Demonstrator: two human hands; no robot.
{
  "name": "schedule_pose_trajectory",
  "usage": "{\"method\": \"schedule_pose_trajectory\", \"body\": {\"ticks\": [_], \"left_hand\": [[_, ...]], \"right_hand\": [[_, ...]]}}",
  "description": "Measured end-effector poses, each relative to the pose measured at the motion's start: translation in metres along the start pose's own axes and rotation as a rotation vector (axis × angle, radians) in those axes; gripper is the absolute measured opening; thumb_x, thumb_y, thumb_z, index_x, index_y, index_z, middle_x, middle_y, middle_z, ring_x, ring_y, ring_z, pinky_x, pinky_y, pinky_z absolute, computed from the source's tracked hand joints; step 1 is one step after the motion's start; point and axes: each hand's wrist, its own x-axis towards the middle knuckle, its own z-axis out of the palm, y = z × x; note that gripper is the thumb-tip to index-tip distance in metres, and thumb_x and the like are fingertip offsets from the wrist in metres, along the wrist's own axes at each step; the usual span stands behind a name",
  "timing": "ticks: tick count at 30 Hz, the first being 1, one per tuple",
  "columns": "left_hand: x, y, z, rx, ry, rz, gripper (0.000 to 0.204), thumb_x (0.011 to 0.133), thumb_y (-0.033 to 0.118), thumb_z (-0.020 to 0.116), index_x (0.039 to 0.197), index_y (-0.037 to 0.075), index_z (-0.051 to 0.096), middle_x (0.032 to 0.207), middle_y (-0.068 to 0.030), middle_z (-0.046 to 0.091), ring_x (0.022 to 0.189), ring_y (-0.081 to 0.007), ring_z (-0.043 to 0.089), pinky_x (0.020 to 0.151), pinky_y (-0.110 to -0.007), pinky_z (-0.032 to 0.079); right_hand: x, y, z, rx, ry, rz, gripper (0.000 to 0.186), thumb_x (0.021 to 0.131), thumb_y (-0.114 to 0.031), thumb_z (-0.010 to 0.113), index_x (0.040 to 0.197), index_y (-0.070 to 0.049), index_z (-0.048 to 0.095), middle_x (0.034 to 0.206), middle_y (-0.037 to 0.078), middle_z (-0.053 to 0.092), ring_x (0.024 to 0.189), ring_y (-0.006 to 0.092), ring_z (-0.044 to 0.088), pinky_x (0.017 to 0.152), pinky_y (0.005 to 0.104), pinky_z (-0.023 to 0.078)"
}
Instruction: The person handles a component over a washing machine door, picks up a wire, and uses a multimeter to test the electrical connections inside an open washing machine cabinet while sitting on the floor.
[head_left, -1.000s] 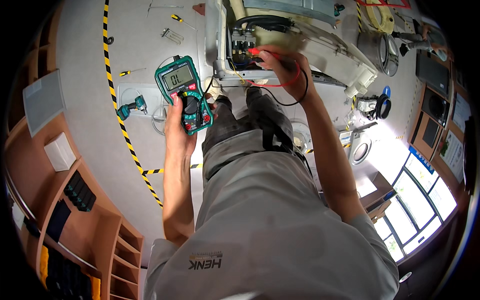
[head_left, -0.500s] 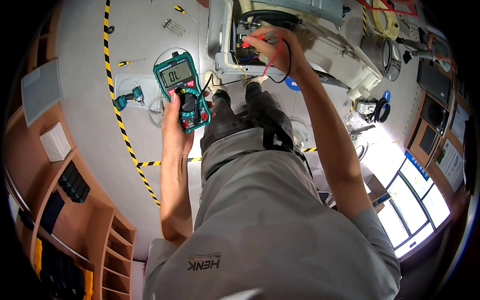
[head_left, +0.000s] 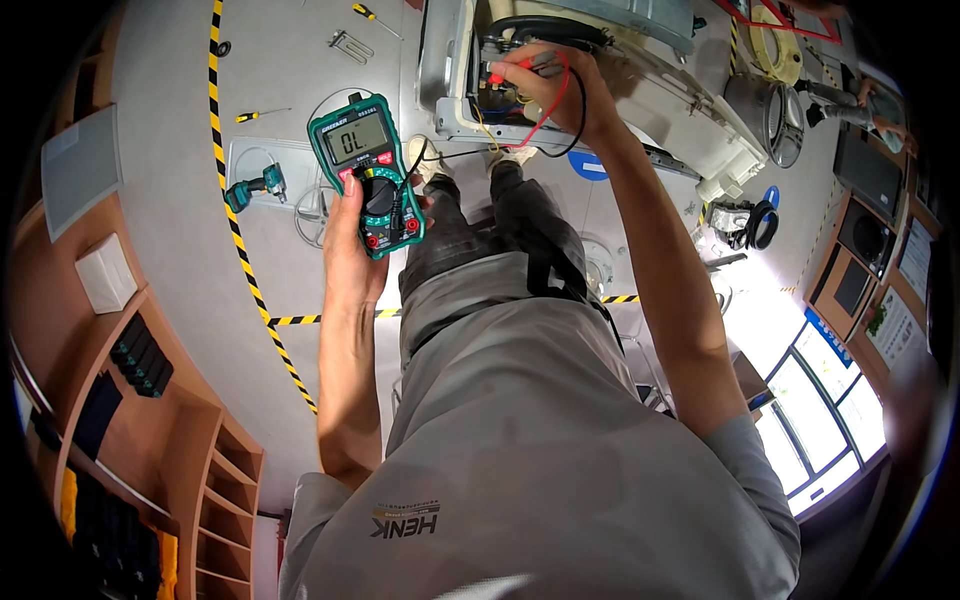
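My left hand point(head_left: 352, 235) is closed round a green and black digital multimeter point(head_left: 372, 150), its lit screen and dial facing up. My right hand point(head_left: 555, 85) reaches into the open end of a washing-machine-like appliance point(head_left: 463, 131) and pinches the test probes point(head_left: 540, 66). A red lead point(head_left: 545, 118) and a black lead point(head_left: 583, 105) hang from that hand; the black one runs back toward the meter. Inside the opening are black hoses point(head_left: 545, 25) and coloured wires. Where the probe tips touch is hidden behind my fingers.
On the floor at left lie a cordless drill point(head_left: 258, 187), two screwdrivers point(head_left: 262, 115) and a bent metal heating element point(head_left: 351, 45). Yellow-black tape point(head_left: 228, 190) crosses the floor. Wooden shelving point(head_left: 190, 440) stands at lower left; a metal drum point(head_left: 783, 120) is at far right, near another person point(head_left: 865, 108).
My view has shifted slightly. The right hand stays inside the appliance opening with the probes, and the multimeter remains in my left hand, its screen reading the same.
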Motion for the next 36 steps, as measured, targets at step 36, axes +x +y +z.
{"method": "schedule_pose_trajectory", "body": {"ticks": [36], "left_hand": [[0.0, 0.002, 0.003, -0.048, -0.016, 0.01, 0.051, 0.099, 0.046, 0.043, 0.127, 0.004, 0.049, 0.108, -0.0176, 0.064, 0.09, -0.0286, 0.068, 0.074, -0.041, 0.058]], "right_hand": [[0.009, -0.01, 0.002, -0.007, -0.067, -0.091, 0.017, 0.082, -0.015, 0.071, 0.085, 0.001, 0.069, 0.066, 0.003, 0.062, 0.062, 0.0066, 0.056, 0.059, 0.0236, 0.047]]}}
